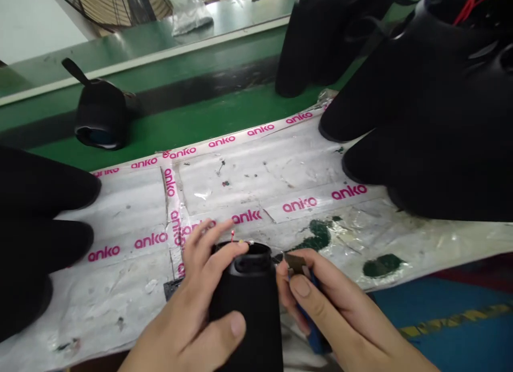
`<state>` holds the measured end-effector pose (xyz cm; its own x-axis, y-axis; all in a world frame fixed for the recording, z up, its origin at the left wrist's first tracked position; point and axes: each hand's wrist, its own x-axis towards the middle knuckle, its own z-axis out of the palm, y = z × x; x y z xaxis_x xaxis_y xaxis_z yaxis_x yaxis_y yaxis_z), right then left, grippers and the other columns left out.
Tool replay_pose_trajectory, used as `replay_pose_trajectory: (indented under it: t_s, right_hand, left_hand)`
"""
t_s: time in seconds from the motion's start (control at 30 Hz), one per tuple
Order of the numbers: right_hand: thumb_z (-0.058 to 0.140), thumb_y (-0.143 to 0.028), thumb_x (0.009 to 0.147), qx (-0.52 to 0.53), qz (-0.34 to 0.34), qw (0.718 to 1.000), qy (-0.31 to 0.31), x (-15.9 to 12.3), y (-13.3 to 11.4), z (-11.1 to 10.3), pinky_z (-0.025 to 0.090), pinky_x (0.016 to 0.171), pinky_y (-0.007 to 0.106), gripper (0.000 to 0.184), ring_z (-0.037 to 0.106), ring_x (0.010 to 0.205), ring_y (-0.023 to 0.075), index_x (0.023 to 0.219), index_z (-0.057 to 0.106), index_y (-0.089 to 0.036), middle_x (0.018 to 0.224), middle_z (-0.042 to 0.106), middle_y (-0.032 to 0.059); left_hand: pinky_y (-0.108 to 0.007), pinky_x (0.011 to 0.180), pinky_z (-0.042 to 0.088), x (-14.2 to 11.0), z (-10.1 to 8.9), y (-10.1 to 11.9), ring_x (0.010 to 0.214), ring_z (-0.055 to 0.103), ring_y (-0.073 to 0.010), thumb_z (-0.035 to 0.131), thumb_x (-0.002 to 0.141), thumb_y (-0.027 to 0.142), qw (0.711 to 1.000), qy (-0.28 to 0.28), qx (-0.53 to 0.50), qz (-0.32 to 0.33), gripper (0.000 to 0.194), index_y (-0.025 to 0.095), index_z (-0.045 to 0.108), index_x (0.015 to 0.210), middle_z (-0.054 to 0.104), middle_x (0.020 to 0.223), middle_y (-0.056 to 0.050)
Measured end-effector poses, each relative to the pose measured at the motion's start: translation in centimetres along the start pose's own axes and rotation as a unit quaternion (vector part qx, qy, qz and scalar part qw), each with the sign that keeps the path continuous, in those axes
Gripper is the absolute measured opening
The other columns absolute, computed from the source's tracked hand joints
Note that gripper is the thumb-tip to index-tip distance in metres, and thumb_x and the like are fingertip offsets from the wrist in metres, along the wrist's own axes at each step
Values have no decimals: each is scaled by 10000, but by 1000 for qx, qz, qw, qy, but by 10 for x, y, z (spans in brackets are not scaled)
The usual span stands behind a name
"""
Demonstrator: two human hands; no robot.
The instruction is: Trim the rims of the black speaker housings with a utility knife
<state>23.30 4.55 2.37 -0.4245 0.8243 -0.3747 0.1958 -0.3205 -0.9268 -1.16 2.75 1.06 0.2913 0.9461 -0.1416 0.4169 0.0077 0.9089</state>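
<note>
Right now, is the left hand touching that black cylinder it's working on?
Touching. The head view shows the left hand wrapped around the black cylinder, thumb pressed on its front and fingers on its rim.

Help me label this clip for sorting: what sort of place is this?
Probably a factory assembly line. A green conveyor belt runs past the taped bench, many identical black housings stand around, and the left hand grips one black housing with wires showing.

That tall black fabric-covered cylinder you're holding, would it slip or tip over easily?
Probably not slippery: the tall black fabric-covered cylinder looks matte, and the left hand wraps it with thumb and fingers. It may tip if stood up, being tall and narrow. It seems stiff; its open top rim keeps its shape under the grip.
</note>
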Motion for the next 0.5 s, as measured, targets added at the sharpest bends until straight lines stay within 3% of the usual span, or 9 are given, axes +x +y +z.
replay_pose_trajectory:
  t_s: [0.07,0.17,0.23,0.3,0.37,0.5]
  right_hand:
    - [422,-634,1143,135,1,989,-54,8,5,7,530,664,285,424,541,669,138,1053,606,-263,835,562,-14]
    - [535,-629,1114,320,14,938,-132,22,13,22,473,618,262,396,505,599,98,1078,579,-237,841,584,-27]
    - [630,-642,1062,409,61,896,-162,30,17,29,421,530,238,410,467,517,80,1074,560,-239,817,596,-40]
    - [683,-657,1014,448,93,873,-168,35,17,32,393,466,231,432,436,461,79,1080,551,-251,791,604,-48]
    - [689,-639,1017,452,106,873,-151,36,14,29,398,473,223,413,443,465,78,1087,565,-252,778,611,-50]
    - [755,-651,983,384,143,911,-50,26,4,16,415,581,198,442,498,555,60,1016,628,-229,782,623,-44]
  left_hand:
    - [-740,1346,109,-6,-6,9,1707,119,-426,594,984,229,997,57,58,-16,620,489,585,1547,386,1773,23]
    - [-636,1363,240,-13,-7,19,1632,376,-389,511,974,172,994,95,30,-47,628,439,631,1529,533,1681,-4]
    - [-631,1328,335,-15,-5,20,1614,405,-418,619,979,290,993,95,-6,-70,577,422,608,1540,500,1697,-32]
    - [-675,1286,385,-14,-3,18,1572,443,-467,871,844,453,990,96,-31,-98,668,414,626,1464,441,1712,-57]
    - [-684,1236,447,-12,-4,15,1469,554,-452,1020,690,474,986,94,-50,-131,758,398,635,1338,477,1650,-66]
    - [-454,1031,642,-9,-8,15,1308,683,-330,986,774,355,977,98,-127,-143,565,381,629,1210,602,1488,-31]
